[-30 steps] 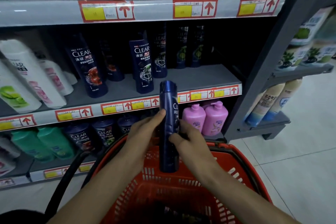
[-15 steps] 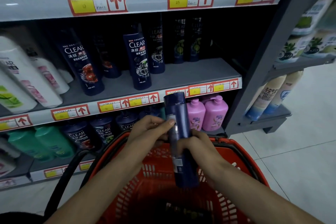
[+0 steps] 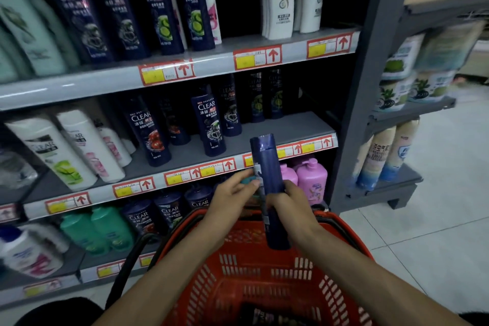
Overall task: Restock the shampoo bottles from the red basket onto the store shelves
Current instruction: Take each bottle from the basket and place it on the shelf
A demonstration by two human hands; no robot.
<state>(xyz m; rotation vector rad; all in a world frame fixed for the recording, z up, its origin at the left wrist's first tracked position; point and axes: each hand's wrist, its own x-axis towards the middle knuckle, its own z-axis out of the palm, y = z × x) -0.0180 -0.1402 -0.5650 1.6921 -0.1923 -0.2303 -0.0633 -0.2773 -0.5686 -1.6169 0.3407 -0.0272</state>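
Note:
A dark blue shampoo bottle stands upright above the red basket, seen edge-on with its cap up. My right hand grips its middle from the right. My left hand pinches its left edge with thumb and fingers. The bottle's cap reaches the front edge of the middle shelf, which has bare room at its right end beside a row of dark blue CLEAR bottles. More dark bottles lie in the basket's bottom.
White bottles fill the middle shelf's left. Pink bottles and green bottles stand on the lower shelf behind the basket. A grey upright bounds the shelves on the right, with a side rack of bottles and tiled floor beyond.
The bottle has turned edge-on in my hands and sits slightly right. The view has tilted up, bringing the upper shelf into sight.

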